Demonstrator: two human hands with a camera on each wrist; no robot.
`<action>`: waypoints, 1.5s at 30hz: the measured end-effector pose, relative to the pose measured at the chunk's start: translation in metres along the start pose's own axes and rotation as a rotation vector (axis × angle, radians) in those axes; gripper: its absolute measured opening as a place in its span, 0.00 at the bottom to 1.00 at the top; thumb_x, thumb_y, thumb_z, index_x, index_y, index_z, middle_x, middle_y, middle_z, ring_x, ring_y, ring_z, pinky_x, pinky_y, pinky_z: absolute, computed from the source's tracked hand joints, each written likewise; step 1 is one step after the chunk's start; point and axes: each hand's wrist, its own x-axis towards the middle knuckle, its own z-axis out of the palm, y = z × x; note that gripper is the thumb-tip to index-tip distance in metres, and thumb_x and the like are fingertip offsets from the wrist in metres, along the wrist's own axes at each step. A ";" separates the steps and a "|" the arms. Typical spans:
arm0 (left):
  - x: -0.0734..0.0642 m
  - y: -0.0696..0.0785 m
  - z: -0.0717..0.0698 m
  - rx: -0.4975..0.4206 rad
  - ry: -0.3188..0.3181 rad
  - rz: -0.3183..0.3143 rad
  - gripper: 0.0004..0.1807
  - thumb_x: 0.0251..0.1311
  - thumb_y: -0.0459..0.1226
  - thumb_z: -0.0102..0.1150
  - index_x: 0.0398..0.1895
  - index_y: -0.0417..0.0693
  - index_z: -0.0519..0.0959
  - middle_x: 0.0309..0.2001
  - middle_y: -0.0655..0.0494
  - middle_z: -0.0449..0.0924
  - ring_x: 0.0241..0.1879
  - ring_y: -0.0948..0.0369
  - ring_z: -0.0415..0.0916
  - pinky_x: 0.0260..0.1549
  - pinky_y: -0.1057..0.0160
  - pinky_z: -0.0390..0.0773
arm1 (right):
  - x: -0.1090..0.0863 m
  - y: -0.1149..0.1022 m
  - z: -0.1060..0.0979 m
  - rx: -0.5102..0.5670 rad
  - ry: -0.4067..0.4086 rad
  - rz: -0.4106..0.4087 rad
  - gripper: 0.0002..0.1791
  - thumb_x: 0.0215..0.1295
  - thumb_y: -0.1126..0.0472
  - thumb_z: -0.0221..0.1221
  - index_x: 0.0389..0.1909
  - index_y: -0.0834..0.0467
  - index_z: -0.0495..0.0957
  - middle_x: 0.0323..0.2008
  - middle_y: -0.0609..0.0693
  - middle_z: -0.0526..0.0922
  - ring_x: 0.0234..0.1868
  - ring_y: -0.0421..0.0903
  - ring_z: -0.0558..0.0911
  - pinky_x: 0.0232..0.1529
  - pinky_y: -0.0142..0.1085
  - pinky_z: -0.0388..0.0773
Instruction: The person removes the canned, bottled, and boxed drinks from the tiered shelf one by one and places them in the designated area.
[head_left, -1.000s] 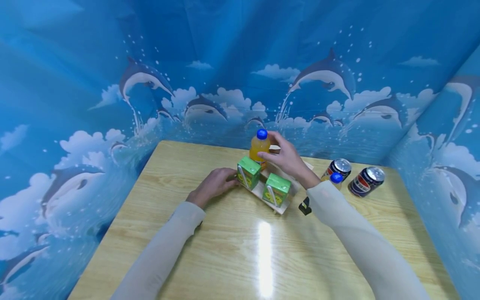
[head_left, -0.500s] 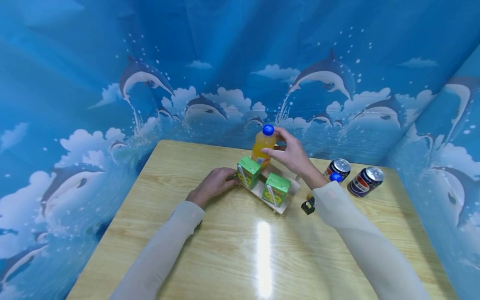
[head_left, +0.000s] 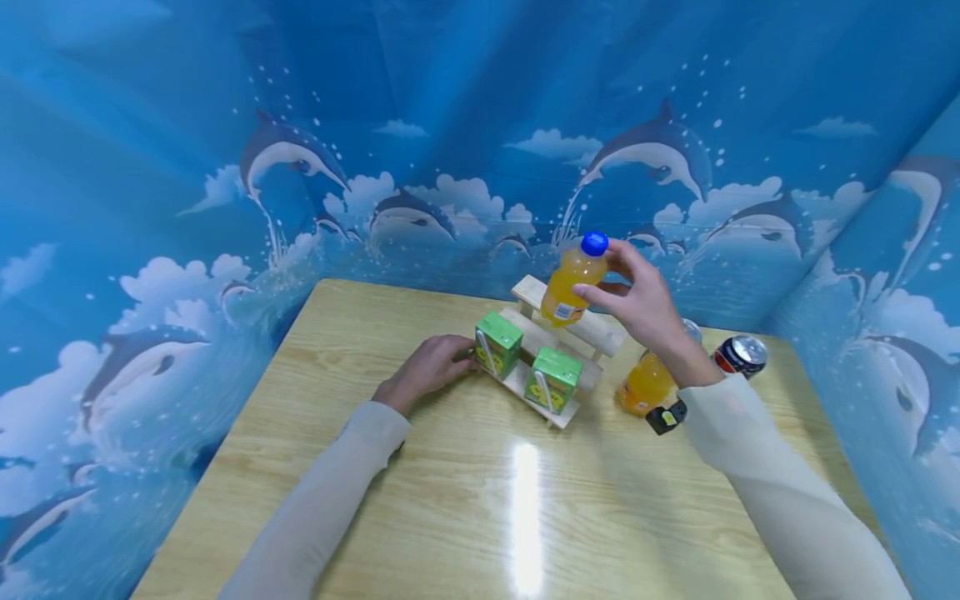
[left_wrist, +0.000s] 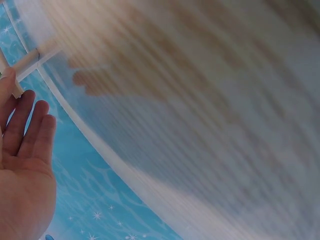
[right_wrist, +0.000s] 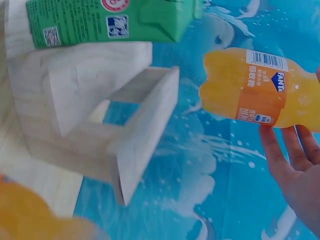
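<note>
My right hand holds an orange Fanta bottle with a blue cap. The bottle is tilted and raised above the upper step of a stepped wooden rack; the right wrist view shows its base apart from the wood. Two green juice cartons, a left one and a right one, stand on the rack's lowest step. With thumb and fingertips my left hand pinches the rack's left end beside the left carton. In the left wrist view, that hand has its other fingers extended.
A second orange bottle stands right of the rack, partly behind my right wrist. Two dark soda cans are farther right, one plainly visible and one mostly covered by the hand. Dolphin-printed curtains border the wooden table.
My right hand has lifted the orange bottle from behind the left carton and carried it up and rightward, tilting it. The rack's upper step is now uncovered. My left hand has stayed put.
</note>
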 end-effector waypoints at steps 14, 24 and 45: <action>0.000 0.002 0.000 -0.004 0.003 0.010 0.19 0.73 0.43 0.71 0.64 0.50 0.86 0.59 0.53 0.91 0.60 0.54 0.87 0.67 0.50 0.85 | -0.048 0.005 -0.065 -0.139 0.163 0.048 0.34 0.77 0.59 0.69 0.79 0.49 0.70 0.62 0.33 0.78 0.62 0.32 0.78 0.55 0.14 0.79; -0.001 0.001 0.001 0.007 0.007 0.003 0.19 0.73 0.44 0.71 0.63 0.50 0.87 0.59 0.53 0.91 0.60 0.54 0.87 0.67 0.50 0.85 | -0.076 0.018 -0.102 -0.181 0.252 0.079 0.34 0.77 0.63 0.67 0.80 0.49 0.70 0.62 0.29 0.79 0.62 0.32 0.77 0.53 0.11 0.77; 0.000 0.002 0.001 0.001 0.006 -0.005 0.19 0.73 0.44 0.71 0.62 0.49 0.87 0.59 0.52 0.91 0.60 0.53 0.88 0.67 0.49 0.85 | -0.120 0.045 -0.140 -0.221 0.309 0.253 0.37 0.77 0.59 0.68 0.82 0.43 0.66 0.63 0.23 0.74 0.63 0.26 0.73 0.49 0.09 0.74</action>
